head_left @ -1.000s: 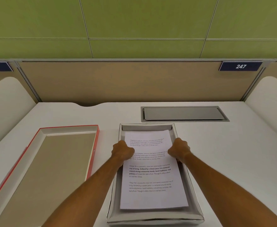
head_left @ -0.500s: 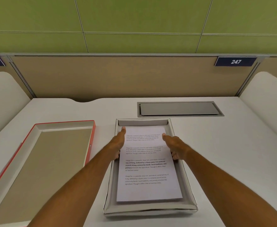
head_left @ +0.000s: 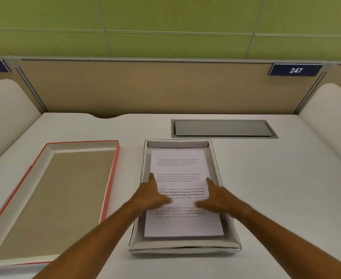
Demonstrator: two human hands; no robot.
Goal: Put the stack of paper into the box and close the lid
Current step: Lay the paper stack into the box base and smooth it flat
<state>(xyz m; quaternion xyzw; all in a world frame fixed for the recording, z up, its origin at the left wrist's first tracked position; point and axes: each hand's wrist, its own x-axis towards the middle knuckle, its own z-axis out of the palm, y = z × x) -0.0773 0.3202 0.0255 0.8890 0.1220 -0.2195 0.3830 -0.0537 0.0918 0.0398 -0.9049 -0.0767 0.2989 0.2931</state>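
Observation:
A stack of white printed paper (head_left: 178, 164) lies flat inside the shallow silvery box (head_left: 183, 249) at the middle of the desk. The box's lid (head_left: 56, 200), red outside and brown inside, lies upside down to the left of the box. My left hand (head_left: 151, 195) hovers over the paper's left edge, fingers spread, holding nothing. My right hand (head_left: 216, 196) is spread over the paper's right edge, also empty. Both hands are blurred by motion, and whether they touch the sheet is unclear.
A grey cable hatch (head_left: 223, 128) is set into the white desk (head_left: 286, 188) behind the box. A tan partition (head_left: 155, 87) with a "247" plate (head_left: 295, 70) closes the back. Rounded white side panels stand left and right.
My hands have let go of the paper, opened from fists to spread fingers, and drawn back toward me along the sheet. The paper now rests in the box.

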